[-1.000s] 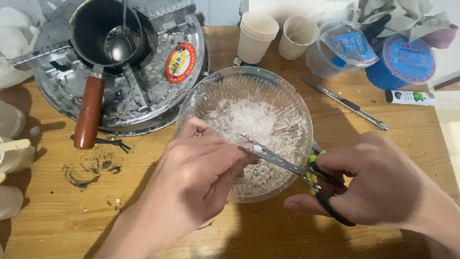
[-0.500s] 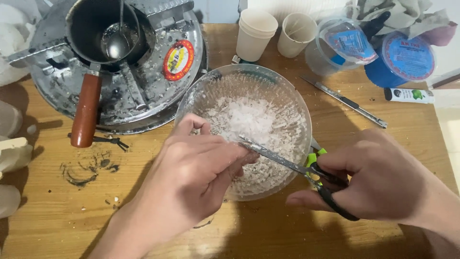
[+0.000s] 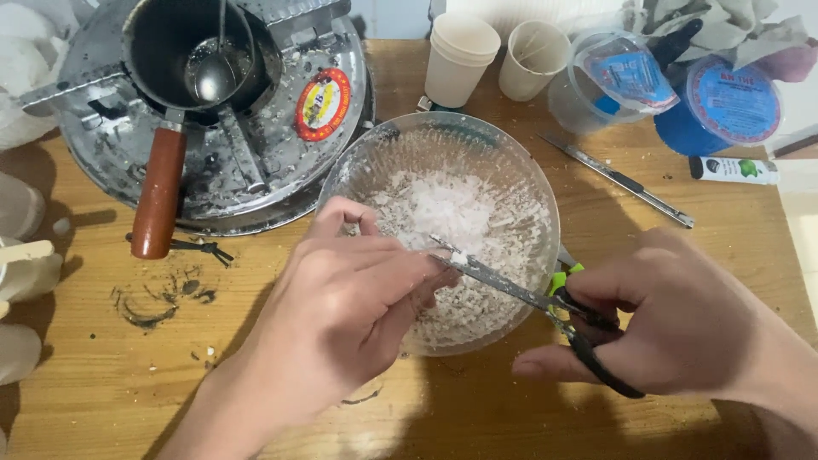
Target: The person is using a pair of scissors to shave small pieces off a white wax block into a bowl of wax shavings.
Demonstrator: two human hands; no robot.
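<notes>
r hand [image 3: 682, 319] has fingers thru scissors [image 3: 528, 294] handles, blades nearly shut. l hand [image 3: 358, 290] pinches sth small at blade tips, can't tell what, over glass bowl [image 3: 358, 166] of white flakes [image 3: 452, 213] mid table [image 3: 85, 400]. we keep tips over bowl, l fingers off edges, short snips.

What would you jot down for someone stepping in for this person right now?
Right hand: fingers through the handles of the scissors, blades nearly shut over the glass bowl.
Left hand: fingertips pinched at the blade tips, over the white flakes; what they hold is too small to tell.
Nearby: saucepan with a ladle on the metal stove, two paper cups, a utility knife.
Done: bowl holds a heap of flakes.
Left: cannot tell how much remains to snip.
</notes>
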